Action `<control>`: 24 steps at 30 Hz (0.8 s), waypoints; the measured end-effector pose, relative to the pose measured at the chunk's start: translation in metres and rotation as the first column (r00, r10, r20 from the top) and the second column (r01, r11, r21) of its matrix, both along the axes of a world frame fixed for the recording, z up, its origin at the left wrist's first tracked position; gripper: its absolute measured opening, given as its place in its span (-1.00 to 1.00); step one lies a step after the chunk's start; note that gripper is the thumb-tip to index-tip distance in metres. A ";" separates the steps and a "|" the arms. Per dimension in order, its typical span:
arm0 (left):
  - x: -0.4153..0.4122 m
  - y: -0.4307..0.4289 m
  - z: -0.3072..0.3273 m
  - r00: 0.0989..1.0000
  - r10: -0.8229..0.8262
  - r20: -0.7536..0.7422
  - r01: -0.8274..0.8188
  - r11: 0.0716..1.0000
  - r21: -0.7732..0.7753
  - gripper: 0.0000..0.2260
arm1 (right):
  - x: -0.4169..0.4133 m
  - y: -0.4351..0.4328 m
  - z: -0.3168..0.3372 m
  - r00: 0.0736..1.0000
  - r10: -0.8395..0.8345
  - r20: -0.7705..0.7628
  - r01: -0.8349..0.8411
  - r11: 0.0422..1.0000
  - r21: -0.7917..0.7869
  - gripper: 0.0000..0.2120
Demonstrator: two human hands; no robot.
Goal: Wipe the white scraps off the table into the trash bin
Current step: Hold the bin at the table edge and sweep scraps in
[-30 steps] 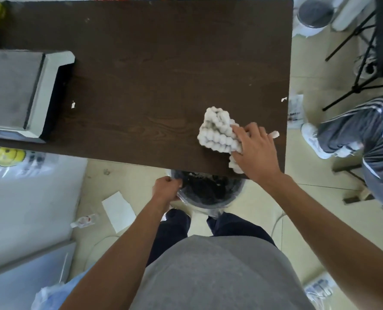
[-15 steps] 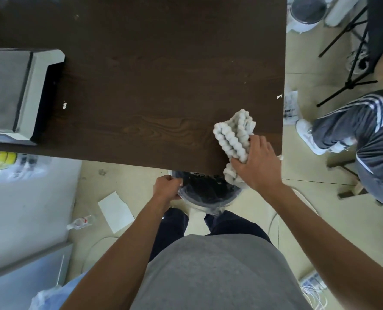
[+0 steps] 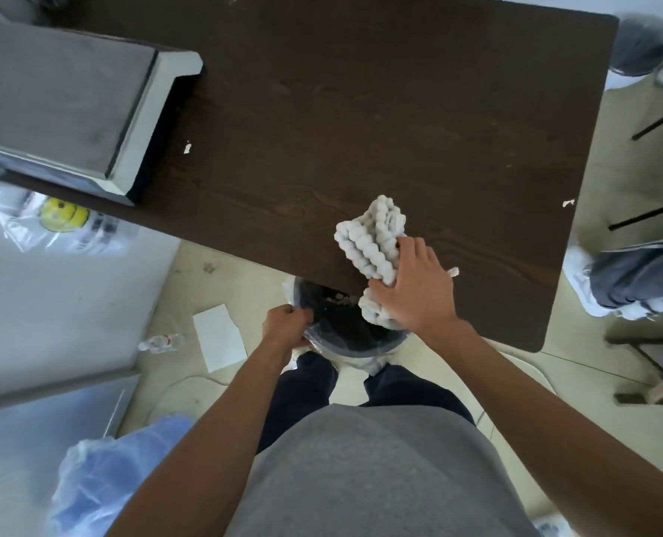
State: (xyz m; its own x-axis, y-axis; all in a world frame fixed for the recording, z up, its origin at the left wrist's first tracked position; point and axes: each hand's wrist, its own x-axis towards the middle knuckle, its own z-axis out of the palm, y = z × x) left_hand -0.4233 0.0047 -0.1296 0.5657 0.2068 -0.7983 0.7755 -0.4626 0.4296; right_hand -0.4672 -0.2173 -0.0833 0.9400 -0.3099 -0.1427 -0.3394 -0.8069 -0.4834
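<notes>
Dark counter (image 3: pixel 360 110), cloth (image 3: pixel 368 242) at its near edge above the bin (image 3: pixel 345 339).
Right hand (image 3: pixel 419 292) lies spread, pressing the cloth. Left hand (image 3: pixel 283 323) grips the bin's rim, likely to catch falling bits. Scraps (image 3: pixel 186 148) lie far left and right.

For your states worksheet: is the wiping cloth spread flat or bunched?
Bunched: the cloth lies in thick folds under the right hand, overhanging the table.
</notes>
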 end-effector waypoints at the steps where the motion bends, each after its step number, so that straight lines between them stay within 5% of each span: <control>1: 0.001 0.007 0.000 1.000 0.017 -0.001 -0.017 1.000 0.002 -0.90 | 0.006 0.006 0.000 1.000 0.009 0.002 -0.009 1.000 0.003 -0.41; 11: 0.025 0.079 -0.002 0.987 0.159 -0.002 -0.159 0.987 0.022 -0.99 | 0.064 0.069 -0.002 0.995 0.096 0.038 -0.096 0.995 0.001 -0.42; 24: 0.063 0.161 -0.010 0.965 0.262 -0.033 -0.262 0.965 -0.009 -0.85 | 0.142 0.152 -0.008 0.991 0.125 0.050 -0.126 0.992 0.014 -0.43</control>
State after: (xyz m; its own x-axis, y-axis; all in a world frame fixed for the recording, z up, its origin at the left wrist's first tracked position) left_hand -0.3605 0.1658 -0.1396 0.4683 0.3335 -0.8182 0.8818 -0.2359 0.4085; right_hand -0.3252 -0.0656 -0.0916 0.9773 -0.1869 -0.1002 -0.2117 -0.8331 -0.5110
